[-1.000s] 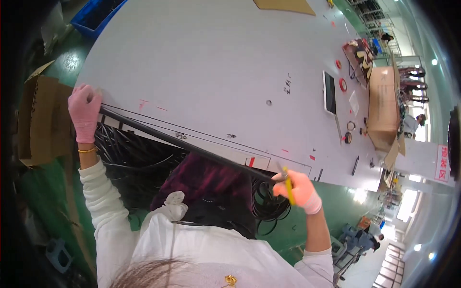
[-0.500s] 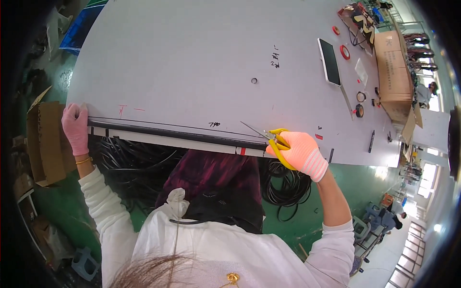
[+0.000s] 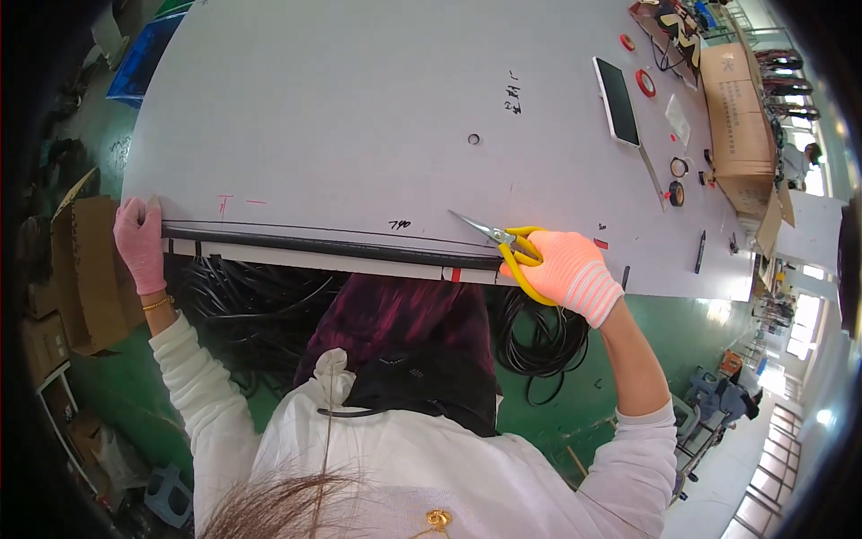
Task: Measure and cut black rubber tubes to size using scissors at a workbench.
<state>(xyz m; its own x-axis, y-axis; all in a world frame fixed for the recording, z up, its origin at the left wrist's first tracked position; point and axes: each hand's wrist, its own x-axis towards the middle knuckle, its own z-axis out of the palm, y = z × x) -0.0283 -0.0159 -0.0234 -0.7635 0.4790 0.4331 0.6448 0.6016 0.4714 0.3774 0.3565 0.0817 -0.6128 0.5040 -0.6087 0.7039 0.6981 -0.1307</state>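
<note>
A long black rubber strip (image 3: 314,244) lies along the near edge of the grey-white table (image 3: 341,117), beside a drawn black line. At its left end my left hand (image 3: 139,241), in a pink knit glove, is closed round the strip at the table's corner. My right hand (image 3: 567,269), in an orange-pink glove with a striped cuff, grips scissors (image 3: 519,248) with yellow handles. Their pointed blades look together and aim left over the table, just above the strip. The strip's right end runs to my right fingers, which hide it. Whether they also pinch it, I cannot tell.
Coils of black strip (image 3: 543,346) lie on the green floor below the table edge. To the right are a tablet (image 3: 617,101), red tape (image 3: 646,83), black tape (image 3: 676,193), a marker (image 3: 700,251) and a large carton (image 3: 736,108). A small black ring (image 3: 474,139) sits mid-table.
My right hand has shifted slightly right, and the scissors' blades have tilted a little upward, away from the strip. My left hand keeps its hold at the corner. The view has shifted slightly.
</note>
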